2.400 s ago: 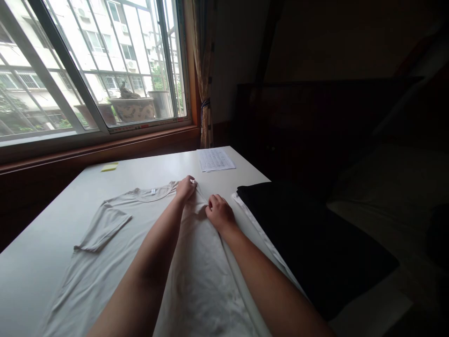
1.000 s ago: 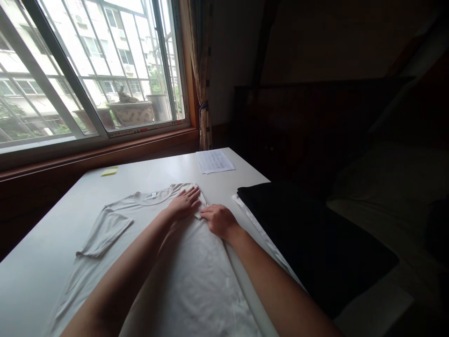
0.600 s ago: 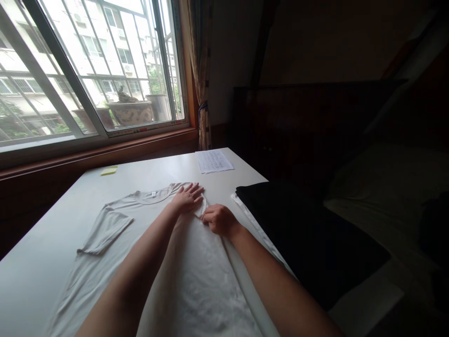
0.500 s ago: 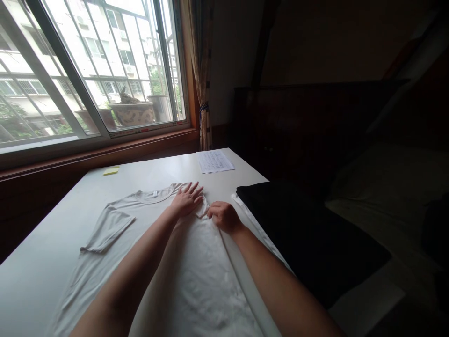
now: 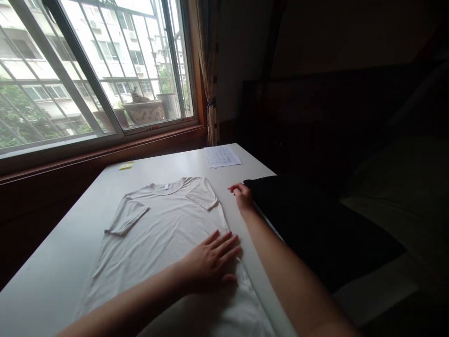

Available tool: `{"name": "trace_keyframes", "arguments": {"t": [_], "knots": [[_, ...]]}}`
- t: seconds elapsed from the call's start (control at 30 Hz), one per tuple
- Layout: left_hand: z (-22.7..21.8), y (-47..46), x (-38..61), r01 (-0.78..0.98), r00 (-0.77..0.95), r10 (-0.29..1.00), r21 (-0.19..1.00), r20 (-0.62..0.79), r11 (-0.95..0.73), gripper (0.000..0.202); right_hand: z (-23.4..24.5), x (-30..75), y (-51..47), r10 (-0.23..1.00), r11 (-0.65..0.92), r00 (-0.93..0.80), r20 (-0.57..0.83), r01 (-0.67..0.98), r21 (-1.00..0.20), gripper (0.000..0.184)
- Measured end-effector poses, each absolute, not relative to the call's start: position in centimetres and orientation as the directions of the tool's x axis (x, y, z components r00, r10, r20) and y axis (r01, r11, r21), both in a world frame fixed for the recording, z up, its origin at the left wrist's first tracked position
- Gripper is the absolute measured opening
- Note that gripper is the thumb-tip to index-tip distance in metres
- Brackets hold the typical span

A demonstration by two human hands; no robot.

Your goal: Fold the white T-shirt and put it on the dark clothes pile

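A white short-sleeved T-shirt (image 5: 168,220) lies spread on the table, neckline at the far end, both sleeves folded inward over its body. My left hand (image 5: 213,257) rests flat on the shirt's right side edge, fingers spread. Right of the shirt, my right hand (image 5: 242,196) is over the tabletop with its fingers loosely bent and nothing visible in them. It is close to the far left corner of a folded black cloth (image 5: 308,220), which lies along the table's right side. My left forearm covers part of the shirt's lower body.
The white table (image 5: 63,262) stands below a barred window (image 5: 112,70). Printed papers (image 5: 223,156) lie at its far edge, and a yellow sticky note (image 5: 126,165) is at the far left. A tied curtain (image 5: 212,93) hangs beside the window. The room's right side is dark.
My left hand has slid from the right shoulder down to the side edge. My right hand has let go of the sleeve and moved right. The right sleeve now lies folded inward.
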State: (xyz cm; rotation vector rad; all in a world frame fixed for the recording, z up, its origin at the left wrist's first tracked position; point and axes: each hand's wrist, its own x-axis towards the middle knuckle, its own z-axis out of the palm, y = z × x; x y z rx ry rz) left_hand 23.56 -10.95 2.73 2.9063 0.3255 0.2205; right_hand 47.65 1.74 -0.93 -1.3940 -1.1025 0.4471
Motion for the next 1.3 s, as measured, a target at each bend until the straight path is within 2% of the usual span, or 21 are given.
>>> {"name": "trace_keyframes", "arguments": {"t": [0.1, 0.23, 0.37, 0.47, 0.53, 0.63, 0.7, 0.77, 0.87, 0.97, 1.07, 1.17, 1.3], "knots": [[3.6, -15.4, 23.2, 0.077, 0.987, 0.11, 0.251, 0.12, -0.965, 0.074, -0.9, 47.6, 1.8, 0.829, 0.189, 0.45, 0.332, 0.334, -0.923, 0.029], [4.8, -19.4, 22.5, -0.103, 0.989, -0.07, 0.277, 0.129, -0.955, 0.051, -1.0, 47.4, 1.6, 0.854, 0.168, 0.407, 0.323, 0.371, -0.913, 0.029], [6.8, -21.4, 21.1, -0.153, 0.986, -0.105, 0.44, 0.132, -0.885, 0.054, -1.0, 47.0, 1.3, 0.886, 0.161, 0.329, 0.328, 0.444, -0.881, 0.03], [7.9, -22.2, 19.0, -0.025, 0.995, 0.03, 0.533, 0.095, -0.846, 0.057, -1.0, 46.7, 1.4, 0.901, 0.166, 0.274, 0.337, 0.501, -0.849, 0.029], [7.5, -22.3, 16.5, 0.181, 0.965, 0.251, 0.488, 0.08, -0.854, 0.06, -1.0, 46.6, 1.5, 0.906, 0.174, 0.244, 0.347, 0.533, -0.828, 0.028], [5.4, -22.2, 10.6, 0.589, 0.73, 0.662, 0.337, 0.168, -0.735, 0.06, -1.1, 46.3, 1.6, 0.908, 0.191, 0.204, 0.366, 0.578, -0.794, 0.028], [3.6, -22.4, 5.8, 0.771, 0.529, 0.818, 0.275, 0.226, -0.575, 0.055, -1.1, 46.1, 1.5, 0.907, 0.206, 0.175, 0.382, 0.607, -0.768, 0.028], [2.2, -23.2, 1.1, 0.883, 0.321, 0.903, 0.255, 0.285, -0.394, 0.056, -1.0, 45.9, 1.3, 0.904, 0.217, 0.154, 0.4, 0.64, -0.737, 0.028], [0.9, -25.6, -3.9, 0.944, 0.086, 0.956, 0.283, 0.279, -0.168, 0.06, -1.0, 45.4, 0.9, 0.893, 0.203, 0.156, 0.422, 0.697, -0.688, 0.028], [0.1, -28.2, -5.7, 0.945, -0.043, 0.96, 0.322, 0.277, -0.051, 0.061, -1.1, 44.8, 0.4, 0.888, 0.163, 0.177, 0.424, 0.742, -0.651, 0.028], [-0.4, -30.1, -5.8, 0.9, -0.171, 0.958, 0.431, 0.228, 0.058, 0.074, -1.1, 44.0, -0.5, 0.899, 0.124, 0.179, 0.399, 0.77, -0.626, 0.026], [-0.3, -31.0, -5.5, 0.839, -0.23, 0.968, 0.523, 0.095, 0.148, 0.085, -1.1, 43.1, -2.5, 0.923, 0.113, 0.143, 0.357, 0.787, -0.607, 0.026], [0.6, -31.7, -5.4, 0.81, -0.24, 0.97, 0.544, -0.036, 0.22, 0.088, -0.7, 42.6, -7.1, 0.954, 0.159, 0.034, 0.299, 0.787, -0.596, 0.04]]}}
